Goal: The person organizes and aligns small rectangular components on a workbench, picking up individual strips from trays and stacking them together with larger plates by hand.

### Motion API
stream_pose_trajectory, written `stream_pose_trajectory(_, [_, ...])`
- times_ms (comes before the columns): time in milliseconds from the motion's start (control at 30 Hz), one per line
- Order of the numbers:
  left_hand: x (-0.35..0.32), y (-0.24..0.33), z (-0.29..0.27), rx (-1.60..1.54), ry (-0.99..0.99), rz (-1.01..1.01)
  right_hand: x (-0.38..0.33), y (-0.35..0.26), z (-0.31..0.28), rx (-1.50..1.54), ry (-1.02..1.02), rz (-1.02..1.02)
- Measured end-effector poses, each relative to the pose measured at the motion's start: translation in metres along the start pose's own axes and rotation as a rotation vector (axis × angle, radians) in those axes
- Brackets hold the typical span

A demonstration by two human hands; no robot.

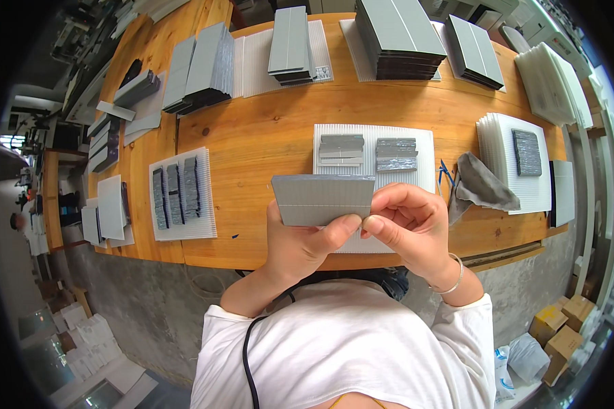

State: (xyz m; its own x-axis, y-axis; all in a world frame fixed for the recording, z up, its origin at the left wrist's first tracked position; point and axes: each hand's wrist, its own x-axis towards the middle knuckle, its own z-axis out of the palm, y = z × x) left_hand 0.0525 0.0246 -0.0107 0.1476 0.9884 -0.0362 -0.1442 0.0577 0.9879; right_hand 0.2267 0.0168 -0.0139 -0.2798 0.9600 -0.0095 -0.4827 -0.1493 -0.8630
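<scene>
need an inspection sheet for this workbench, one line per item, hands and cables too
surface: wooden table, grey stacks along its far side
things: grey rectangular piece held up; two grey bundles on a white ribbed sheet behind it
clutter: crumpled grey cloth, blue strips
hands: left hand grips the piece; right hand at its right edge, contact unclear
cables: black cable over the white shirt
surroundings: concrete floor, cardboard boxes lower right

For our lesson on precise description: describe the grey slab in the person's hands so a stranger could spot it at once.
On the wooden table, find the white ribbed sheet bearing two small grey bundles. Just below them in the picture, the left hand holds a grey slab with a pale line, the right hand at its corner. Unlike the bundles, it is held up.
</scene>
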Motion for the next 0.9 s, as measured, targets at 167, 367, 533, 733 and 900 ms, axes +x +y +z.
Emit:
stream_pose_trajectory(167, [0.0011, -0.0042, 0.0009, -0.03, -0.019, -0.014, -0.0008, 0.0023, -0.0041, 0.007, 0.012, 0.019])
stream_pose_trajectory(367, [0.0004, -0.0042, 0.0044, -0.055, -0.032, -0.018, -0.0034, -0.0018, -0.0038, 0.01, 0.028, 0.021])
stream_pose_trajectory(533, [0.0022, 0.0001, 0.0077, 0.048, -0.017, 0.037, -0.0024, -0.0001, -0.0069, -0.081, 0.055, -0.079])
stream_pose_trajectory(733, [0.0014, -0.0035, 0.0055, 0.023, -0.043, 0.015, -0.0042, -0.0025, -0.0062, -0.024, 0.033, -0.024])
stream_pose_trajectory(900, [0.0011, -0.0035, 0.0069, -0.12, -0.052, -0.017, -0.0046, -0.0014, -0.0067, 0.068, 0.026, 0.023])
